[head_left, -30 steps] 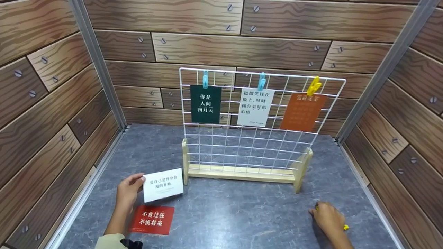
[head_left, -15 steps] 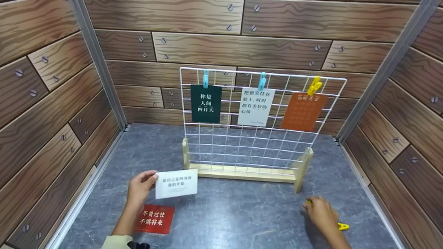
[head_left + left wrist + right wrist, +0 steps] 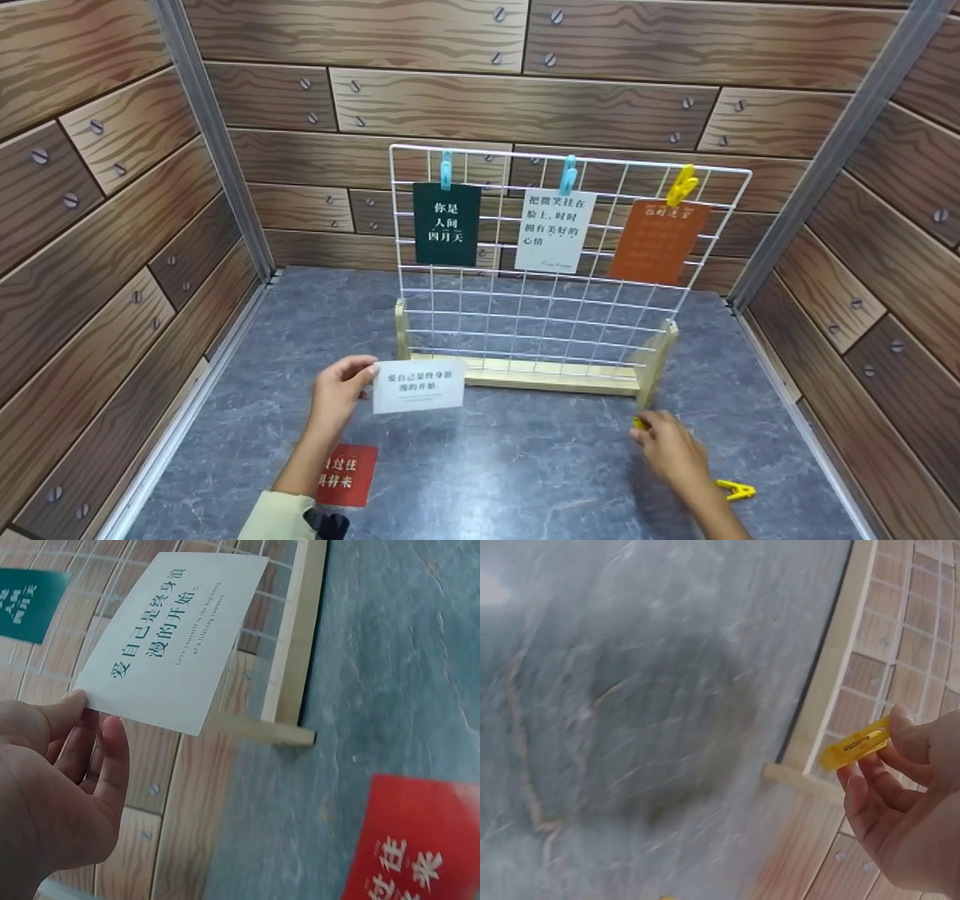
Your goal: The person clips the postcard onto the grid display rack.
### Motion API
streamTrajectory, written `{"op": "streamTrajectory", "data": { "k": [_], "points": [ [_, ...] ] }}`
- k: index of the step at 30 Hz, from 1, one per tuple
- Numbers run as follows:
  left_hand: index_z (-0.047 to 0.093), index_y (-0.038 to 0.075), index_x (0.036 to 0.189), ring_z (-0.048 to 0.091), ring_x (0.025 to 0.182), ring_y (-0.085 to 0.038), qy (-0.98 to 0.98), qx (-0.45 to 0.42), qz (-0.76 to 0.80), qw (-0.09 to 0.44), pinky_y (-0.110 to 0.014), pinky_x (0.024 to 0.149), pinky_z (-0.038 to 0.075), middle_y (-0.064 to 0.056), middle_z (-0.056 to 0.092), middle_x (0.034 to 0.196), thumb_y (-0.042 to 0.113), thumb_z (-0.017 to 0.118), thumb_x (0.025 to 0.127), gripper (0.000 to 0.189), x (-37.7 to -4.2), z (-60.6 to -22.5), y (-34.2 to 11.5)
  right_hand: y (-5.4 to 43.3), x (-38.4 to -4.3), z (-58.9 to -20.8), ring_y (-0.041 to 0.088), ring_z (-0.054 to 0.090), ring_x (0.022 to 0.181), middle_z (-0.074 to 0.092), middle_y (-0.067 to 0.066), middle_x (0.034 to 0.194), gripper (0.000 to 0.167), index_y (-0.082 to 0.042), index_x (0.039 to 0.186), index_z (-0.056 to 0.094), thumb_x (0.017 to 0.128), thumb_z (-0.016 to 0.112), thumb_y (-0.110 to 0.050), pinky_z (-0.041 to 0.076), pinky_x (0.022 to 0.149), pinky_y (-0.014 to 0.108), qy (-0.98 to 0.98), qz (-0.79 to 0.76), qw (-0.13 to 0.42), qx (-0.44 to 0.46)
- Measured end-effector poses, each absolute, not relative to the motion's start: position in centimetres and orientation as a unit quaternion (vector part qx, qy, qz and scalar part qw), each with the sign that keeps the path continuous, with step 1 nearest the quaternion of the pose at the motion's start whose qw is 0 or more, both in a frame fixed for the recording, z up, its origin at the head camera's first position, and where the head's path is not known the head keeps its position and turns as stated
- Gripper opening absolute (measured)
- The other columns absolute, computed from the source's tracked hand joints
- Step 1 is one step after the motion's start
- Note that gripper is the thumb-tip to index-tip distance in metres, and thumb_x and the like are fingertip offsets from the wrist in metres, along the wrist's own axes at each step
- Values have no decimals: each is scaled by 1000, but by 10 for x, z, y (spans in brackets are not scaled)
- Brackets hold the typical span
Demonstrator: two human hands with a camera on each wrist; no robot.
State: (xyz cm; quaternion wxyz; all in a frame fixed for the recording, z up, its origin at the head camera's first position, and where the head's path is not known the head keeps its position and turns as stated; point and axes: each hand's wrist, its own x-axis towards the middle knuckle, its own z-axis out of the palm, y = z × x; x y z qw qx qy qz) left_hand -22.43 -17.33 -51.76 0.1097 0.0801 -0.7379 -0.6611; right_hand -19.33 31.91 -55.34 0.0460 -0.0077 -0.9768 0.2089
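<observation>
By its left edge, a white card with dark lettering is pinched between thumb and fingers of my left hand. In the left wrist view the white card is tilted, apart from the rack behind it. My right hand pinches a yellow clothespin between thumb and fingers, above the surface near the rack's right foot. The white wire grid rack stands upright on a wooden base. A red card lies flat, partly hidden by my left forearm.
Clipped along the rack's top are a dark green card, another white card and an orange card. A second yellow clothespin lies beside my right forearm. Wood-patterned walls enclose the grey surface.
My left hand has carried the white card rightward and slightly up toward the rack. The right hand has moved left and up with its clothespin, revealing the other clothespin on the surface.
</observation>
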Motion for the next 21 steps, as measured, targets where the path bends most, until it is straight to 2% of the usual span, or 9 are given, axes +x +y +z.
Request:
{"op": "streamTrajectory", "data": {
  "k": [7, 15, 21],
  "points": [
    [72, -7, 106, 64, 77, -13, -731, 49, -672, 108, -27, 61, 56, -11, 73, 92, 3, 69, 92, 17, -237, -507, -150, 298, -192, -540, 27, 67, 94, 69, 6, 105, 29, -8, 122, 68, 95, 68, -19, 52, 76, 53, -967, 239, 88, 7],
    [70, -11, 107, 67, 75, -14, -725, 27, -680, 102, -26, 62, 58, -15, 72, 90, 1, 68, 92, 19, -257, -510, -127, 277, -197, -533, 24, 66, 89, 67, 5, 101, 32, -6, 123, 68, 91, 72, -10, 53, 74, 46, -946, 283, 147, 61],
    [73, -6, 103, 67, 76, -13, -740, 13, -664, 109, -24, 65, 57, -15, 73, 91, 2, 68, 93, 14, -267, -507, -114, 263, -201, -527, 21, 66, 88, 68, 3, 98, 29, -4, 116, 69, 87, 75, -5, 55, 76, 43, -924, 308, 199, 105]
  ]
}}
